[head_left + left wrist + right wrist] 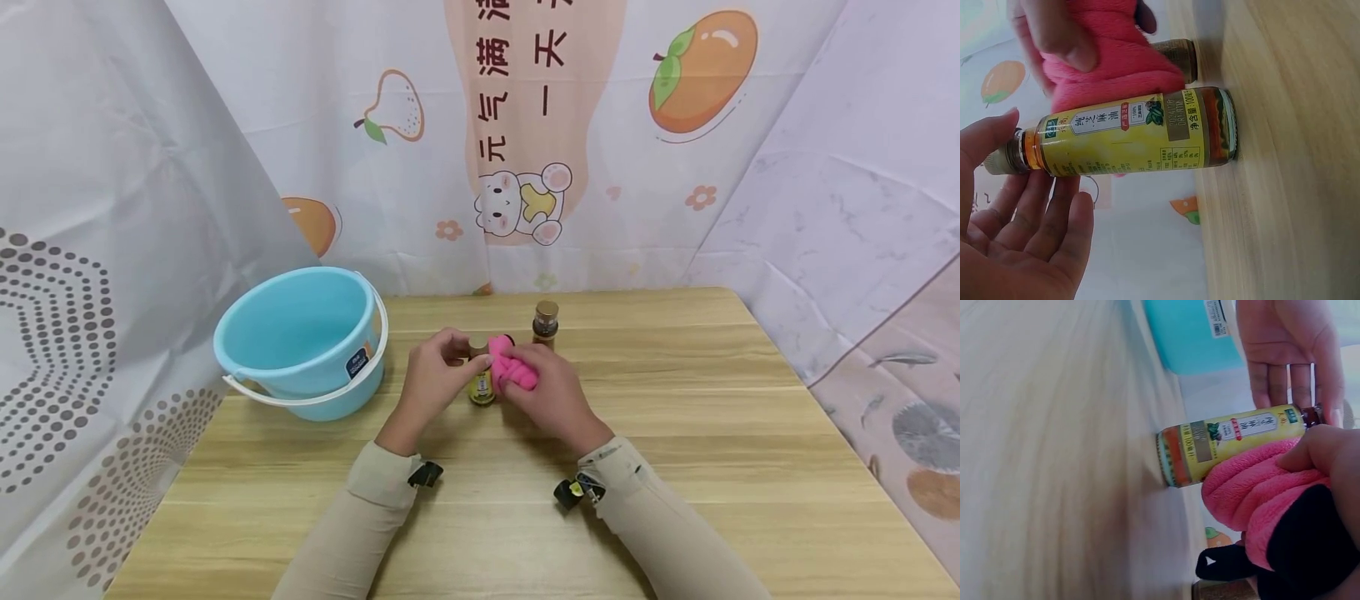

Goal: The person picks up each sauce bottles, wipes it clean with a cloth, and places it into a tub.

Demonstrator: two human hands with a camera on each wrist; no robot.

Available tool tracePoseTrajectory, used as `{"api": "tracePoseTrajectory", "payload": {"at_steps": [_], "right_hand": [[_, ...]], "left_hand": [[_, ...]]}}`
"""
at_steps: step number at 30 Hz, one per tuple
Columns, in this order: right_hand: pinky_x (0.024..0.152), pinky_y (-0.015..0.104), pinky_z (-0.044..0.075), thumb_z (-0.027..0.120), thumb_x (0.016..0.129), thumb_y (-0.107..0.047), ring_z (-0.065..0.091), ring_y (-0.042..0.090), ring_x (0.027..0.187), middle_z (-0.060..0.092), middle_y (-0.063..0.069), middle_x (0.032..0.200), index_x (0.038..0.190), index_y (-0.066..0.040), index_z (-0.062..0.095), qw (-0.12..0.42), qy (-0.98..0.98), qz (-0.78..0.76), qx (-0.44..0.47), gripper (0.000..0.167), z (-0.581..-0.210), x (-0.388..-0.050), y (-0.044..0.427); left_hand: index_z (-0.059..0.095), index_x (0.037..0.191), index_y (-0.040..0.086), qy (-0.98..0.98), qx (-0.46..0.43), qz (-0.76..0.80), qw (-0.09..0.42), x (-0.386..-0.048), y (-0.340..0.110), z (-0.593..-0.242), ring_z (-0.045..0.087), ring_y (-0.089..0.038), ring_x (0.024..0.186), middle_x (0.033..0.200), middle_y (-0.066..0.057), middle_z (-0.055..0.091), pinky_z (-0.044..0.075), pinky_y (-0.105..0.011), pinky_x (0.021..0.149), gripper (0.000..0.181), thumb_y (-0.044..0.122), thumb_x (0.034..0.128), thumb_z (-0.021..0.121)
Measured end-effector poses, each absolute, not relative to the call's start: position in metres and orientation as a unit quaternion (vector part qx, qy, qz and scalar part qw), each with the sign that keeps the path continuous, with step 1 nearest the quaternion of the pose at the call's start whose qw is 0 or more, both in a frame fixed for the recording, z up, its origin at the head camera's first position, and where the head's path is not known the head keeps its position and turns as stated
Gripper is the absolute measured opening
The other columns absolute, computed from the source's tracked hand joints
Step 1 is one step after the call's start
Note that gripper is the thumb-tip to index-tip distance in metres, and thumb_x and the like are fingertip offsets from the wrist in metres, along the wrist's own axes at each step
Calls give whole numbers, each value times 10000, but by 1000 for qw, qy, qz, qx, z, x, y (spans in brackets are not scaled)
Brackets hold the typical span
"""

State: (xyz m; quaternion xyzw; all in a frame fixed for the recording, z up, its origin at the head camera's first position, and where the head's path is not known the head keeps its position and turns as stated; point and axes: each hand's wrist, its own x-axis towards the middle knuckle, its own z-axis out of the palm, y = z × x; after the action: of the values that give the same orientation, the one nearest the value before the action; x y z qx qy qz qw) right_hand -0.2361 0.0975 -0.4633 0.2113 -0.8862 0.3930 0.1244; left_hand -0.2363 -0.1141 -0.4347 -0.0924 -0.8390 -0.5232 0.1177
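Note:
A small sesame oil bottle (1135,134) with a yellow label and a metal cap stands on the wooden table. My left hand (438,375) holds it by the neck, with the thumb on one side and the fingers on the other. Bunched in my right hand (551,392) is a pink plush cloth (1254,481) with a black part (1313,540). The cloth lies against the side of the bottle label. Behind the right hand stands a second bottle (546,321) with a brown cap, its lower part hidden.
To the left on the table sits a light blue bucket (300,392) with a white handle (300,402). A printed curtain (420,200) hangs along the back edge of the table (675,467).

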Motion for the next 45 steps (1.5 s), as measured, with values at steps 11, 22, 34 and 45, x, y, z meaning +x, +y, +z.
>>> {"api": "tracePoseTrajectory", "payload": {"at_steps": [11,22,34,45], "right_hand": [[796,329,606,839,850,-181,668,175,1034,695,26,1267,1270,-155,734,188,-853,423,241,433,-455,-234,96],[779,316,586,843,854,-205,664,173,1005,704,47,1261,1280,-130,725,161,-871,405,227,448,-465,-235,97],[915,414,580,840,857,-231,684,264,1123,703,86,1286,1296,-126,722,94,-893,390,205,466,-474,-236,99],[892,397,569,820,869,-235,668,234,1097,693,62,1287,1298,-123,715,83,-899,379,202,456,-473,-238,99]], "left_hand": [[717,1095,105,-833,-96,-536,98,-235,-115,-434,746,-160,963,1008,0,771,635,-338,841,361,313,848,878],[706,1102,103,-834,-100,-536,88,-234,-114,-433,759,-204,987,1020,-51,766,632,-334,853,339,235,844,883],[720,1111,102,-838,-109,-527,93,-235,-112,-433,749,-214,1044,1067,-63,772,629,-315,850,331,212,843,880],[732,1103,88,-840,-114,-518,113,-236,-114,-433,684,-215,1049,1020,-51,671,625,-266,821,327,194,834,886]]}}
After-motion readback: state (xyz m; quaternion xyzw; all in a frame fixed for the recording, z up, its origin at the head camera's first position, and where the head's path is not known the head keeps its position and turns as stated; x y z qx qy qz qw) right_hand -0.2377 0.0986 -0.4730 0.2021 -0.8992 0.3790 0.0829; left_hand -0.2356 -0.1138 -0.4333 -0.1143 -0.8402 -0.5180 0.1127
